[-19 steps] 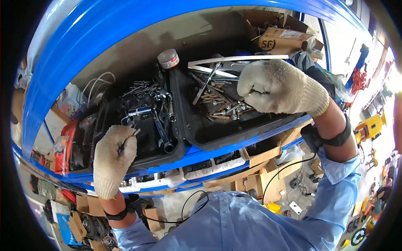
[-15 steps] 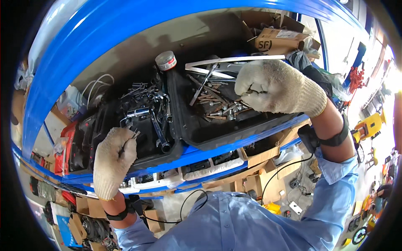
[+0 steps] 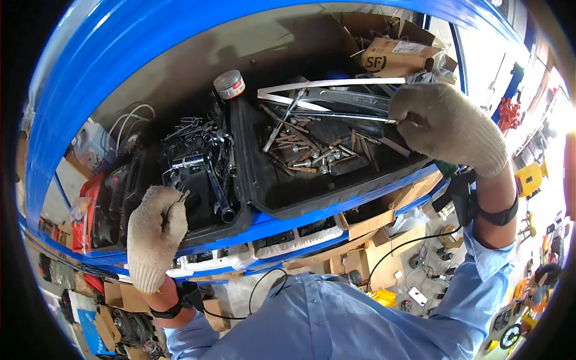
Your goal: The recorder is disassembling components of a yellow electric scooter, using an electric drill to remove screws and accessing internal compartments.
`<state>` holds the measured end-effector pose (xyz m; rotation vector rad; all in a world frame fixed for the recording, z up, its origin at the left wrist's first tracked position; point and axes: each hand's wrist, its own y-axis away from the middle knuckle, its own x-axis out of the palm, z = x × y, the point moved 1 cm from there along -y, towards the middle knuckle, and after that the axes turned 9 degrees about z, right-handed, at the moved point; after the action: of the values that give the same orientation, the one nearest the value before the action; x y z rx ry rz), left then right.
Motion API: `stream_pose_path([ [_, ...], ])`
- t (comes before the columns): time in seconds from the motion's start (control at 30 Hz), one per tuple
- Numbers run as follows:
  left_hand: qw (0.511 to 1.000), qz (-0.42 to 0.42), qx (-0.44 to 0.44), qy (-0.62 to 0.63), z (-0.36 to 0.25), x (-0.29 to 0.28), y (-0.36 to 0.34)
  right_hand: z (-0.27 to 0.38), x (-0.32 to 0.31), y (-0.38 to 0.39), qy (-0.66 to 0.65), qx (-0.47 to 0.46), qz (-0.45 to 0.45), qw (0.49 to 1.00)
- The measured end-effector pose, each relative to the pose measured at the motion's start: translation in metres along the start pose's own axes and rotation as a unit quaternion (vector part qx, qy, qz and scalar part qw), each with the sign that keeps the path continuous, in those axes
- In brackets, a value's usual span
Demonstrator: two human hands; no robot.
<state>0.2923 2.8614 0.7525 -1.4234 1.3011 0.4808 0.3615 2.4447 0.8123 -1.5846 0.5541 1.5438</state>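
Note:
My left hand (image 3: 154,234), in a cream knit glove, is closed beside the left black tool case (image 3: 237,180). Thin metal tips, perhaps small bits (image 3: 185,195), poke out of its fingers. My right hand (image 3: 450,126), gloved alike, is curled over the right end of the right-hand black case (image 3: 288,201). Its fingers meet the end of a long thin metal rod (image 3: 336,115); whether they grip it is hidden. A big wrench (image 3: 354,99) lies behind the rod. Several rusty and shiny bits (image 3: 327,159) are scattered in that case. The left case holds a chrome ratchet wrench (image 3: 219,189) and sockets.
A round tin (image 3: 229,84) stands behind the cases. A white angled strip (image 3: 336,84) lies at the back. Cardboard boxes (image 3: 396,55) stand at the far right. A blue shelf beam (image 3: 282,225) runs along the near edge, and another (image 3: 120,66) arches above.
My right hand has moved right, away from the scattered bits, uncovering the big wrench and the rod. My left hand stays beside the left case, still closed on the thin metal pieces.

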Motion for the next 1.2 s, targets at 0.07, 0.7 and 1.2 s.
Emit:
stream_pose_path([
  [0.07, 1.000, -0.008, -0.006, 0.011, 0.001, 0.001, 0.001, 0.002, 0.004, -0.007, 0.026, -0.024, 0.021, 0.999],
  [0.7, 0.997, -0.012, -0.054, 0.054, 0.004, 0.002, 0.009, 0.014, 0.058, -0.071, 0.140, -0.024, 0.203, 0.969],
  [1.2, 0.999, -0.037, 0.017, 0.028, 0.010, 0.002, 0.006, 0.034, 0.057, -0.096, 0.130, 0.068, 0.324, 0.935],
])
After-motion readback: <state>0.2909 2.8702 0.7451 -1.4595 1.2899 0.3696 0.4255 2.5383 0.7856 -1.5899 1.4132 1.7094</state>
